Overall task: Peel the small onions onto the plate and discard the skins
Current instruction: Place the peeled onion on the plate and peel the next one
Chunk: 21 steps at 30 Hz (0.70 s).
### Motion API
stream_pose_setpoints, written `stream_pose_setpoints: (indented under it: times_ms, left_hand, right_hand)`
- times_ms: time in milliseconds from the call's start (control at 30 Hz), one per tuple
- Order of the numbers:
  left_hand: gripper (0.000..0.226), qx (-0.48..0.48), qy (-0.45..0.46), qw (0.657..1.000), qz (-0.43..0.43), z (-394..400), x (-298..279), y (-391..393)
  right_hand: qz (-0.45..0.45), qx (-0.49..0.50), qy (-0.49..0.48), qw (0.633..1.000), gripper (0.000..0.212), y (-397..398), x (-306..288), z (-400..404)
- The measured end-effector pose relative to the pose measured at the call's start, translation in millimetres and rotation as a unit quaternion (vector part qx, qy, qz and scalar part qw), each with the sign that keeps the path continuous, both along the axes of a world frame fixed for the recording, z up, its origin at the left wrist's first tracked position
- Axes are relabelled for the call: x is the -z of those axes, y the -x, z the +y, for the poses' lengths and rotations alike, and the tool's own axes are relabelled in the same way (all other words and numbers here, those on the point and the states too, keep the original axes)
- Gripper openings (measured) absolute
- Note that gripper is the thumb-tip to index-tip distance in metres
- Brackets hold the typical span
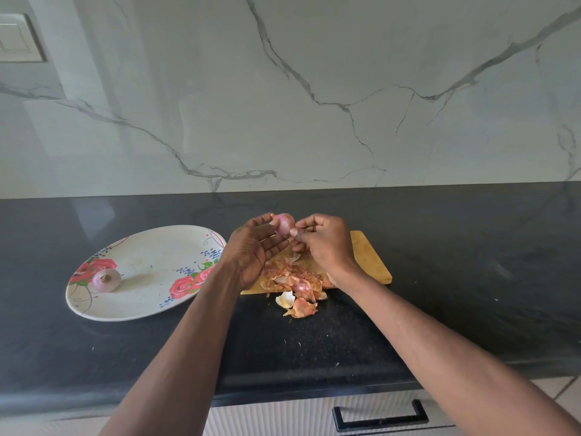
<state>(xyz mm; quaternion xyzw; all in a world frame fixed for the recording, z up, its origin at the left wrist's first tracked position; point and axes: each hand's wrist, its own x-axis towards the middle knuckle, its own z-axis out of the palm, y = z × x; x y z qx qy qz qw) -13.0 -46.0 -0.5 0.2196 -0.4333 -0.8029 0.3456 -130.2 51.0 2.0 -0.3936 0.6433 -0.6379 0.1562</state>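
My left hand holds a small pink onion at its fingertips above the wooden cutting board. My right hand meets it from the right, its thumb and fingers pinching at the onion's lower side. A heap of papery orange onion skins lies on the board's front edge and spills onto the counter. One peeled onion rests on the left side of the oval flowered plate.
The black stone counter runs along a marble-look wall. Its front edge is near me, with a drawer and black handle below at the right. A wall switch plate is at the upper left.
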Motion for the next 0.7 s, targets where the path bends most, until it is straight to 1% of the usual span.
stream_pose_setpoints:
  times_ms: [167, 267, 367, 433, 533, 700]
  left_hand:
    - [0.053, -0.005, 0.002, 1.000, 0.006, 3.4, -2.5, -0.6]
    - [0.041, 0.003, -0.006, 1.000, 0.015, 3.4, -1.8, -0.6]
    - [0.039, 0.013, -0.007, 1.000, 0.022, 3.2, -1.9, 0.0]
    - [0.034, 0.017, -0.005, 1.000, 0.023, 5.0, -3.0, 1.1]
    - [0.022, 0.010, -0.009, 0.999, 0.029, 5.6, -4.3, 1.8]
    - [0.015, -0.007, -0.018, 0.999, 0.030, 6.6, -3.6, 4.0]
  right_hand:
    - [-0.068, -0.051, 0.010, 0.996, 0.007, -2.3, -3.1, 1.8]
    - [-0.175, -0.087, 0.027, 0.980, 0.008, -1.3, -6.9, 2.3]
    - [-0.290, -0.128, 0.048, 0.947, 0.011, 1.2, -9.6, 2.7]
    - [-0.339, -0.143, 0.059, 0.928, 0.013, 1.7, -9.4, 3.1]
    - [-0.368, -0.150, 0.070, 0.915, 0.014, 2.3, -7.9, 1.2]
    - [-0.352, -0.158, 0.076, 0.919, 0.015, 1.4, -6.3, -2.5]
